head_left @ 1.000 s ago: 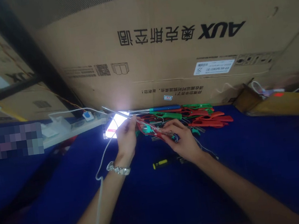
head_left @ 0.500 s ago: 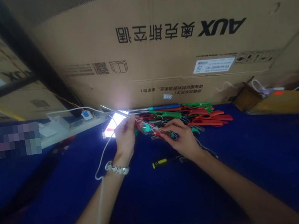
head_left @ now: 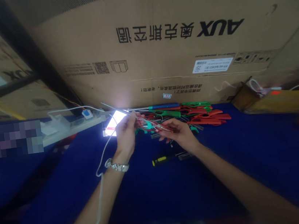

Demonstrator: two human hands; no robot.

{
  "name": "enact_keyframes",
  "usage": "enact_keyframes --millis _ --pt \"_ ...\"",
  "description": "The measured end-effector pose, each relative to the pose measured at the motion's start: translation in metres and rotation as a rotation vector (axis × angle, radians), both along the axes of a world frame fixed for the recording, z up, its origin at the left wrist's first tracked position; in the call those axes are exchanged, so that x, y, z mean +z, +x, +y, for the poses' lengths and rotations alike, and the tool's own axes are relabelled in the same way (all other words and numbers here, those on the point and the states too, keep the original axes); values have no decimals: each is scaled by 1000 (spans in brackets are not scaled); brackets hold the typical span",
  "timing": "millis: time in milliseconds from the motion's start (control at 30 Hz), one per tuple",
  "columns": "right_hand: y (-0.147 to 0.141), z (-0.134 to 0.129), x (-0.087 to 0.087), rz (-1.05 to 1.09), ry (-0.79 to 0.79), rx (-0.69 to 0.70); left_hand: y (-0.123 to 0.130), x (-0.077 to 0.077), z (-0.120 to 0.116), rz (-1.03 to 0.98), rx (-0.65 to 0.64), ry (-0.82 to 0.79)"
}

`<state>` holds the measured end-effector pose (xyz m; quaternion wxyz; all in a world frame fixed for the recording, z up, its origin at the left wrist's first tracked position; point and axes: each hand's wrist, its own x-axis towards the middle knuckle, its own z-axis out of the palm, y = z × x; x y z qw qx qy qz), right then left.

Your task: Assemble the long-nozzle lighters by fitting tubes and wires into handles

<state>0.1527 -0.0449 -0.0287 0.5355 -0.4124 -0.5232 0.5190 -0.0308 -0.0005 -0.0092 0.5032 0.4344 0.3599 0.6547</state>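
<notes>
My left hand (head_left: pixel 126 135), with a silver watch (head_left: pixel 117 166) on the wrist, is closed round a thin metal rod (head_left: pixel 110 106) joined to red and teal parts with thin wires. My right hand (head_left: pixel 181 134) pinches the red piece (head_left: pixel 165 127) at the other end of this assembly. Behind and to the right of my hands lie red plastic pieces (head_left: pixel 208 118), a green piece (head_left: pixel 170 114) and a tool with a blue handle (head_left: pixel 165 106). A bright phone-like screen (head_left: pixel 116 122) glows beside my left hand.
A yellow and black screwdriver (head_left: pixel 160 160) lies on the blue cloth (head_left: pixel 160 195). A large cardboard box (head_left: pixel 159 63) stands behind. At the left, a white power strip (head_left: pixel 76 125) has a cable crossing my left forearm. An open carton (head_left: pixel 274 99) sits at the right.
My right hand's fingers have shifted along the red piece, with the lower fingers now showing beneath it. The wires that hung right of that hand have moved. My left hand stays nearly in place.
</notes>
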Motion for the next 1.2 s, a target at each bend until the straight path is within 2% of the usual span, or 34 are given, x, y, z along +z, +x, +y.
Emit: enact_keyframes --millis 500,833,1033,1200 --pt "-8 -6 10 -43 -123 9 1 -3 -1 62 21 45" --pt "-6 -6 6 -96 -27 5 1 -3 -2 103 -1 31" --pt "-6 -8 5 -165 27 -32 -5 -10 4 224 8 19" --pt "-7 -10 7 -183 43 -40 -8 -9 4 285 8 36"
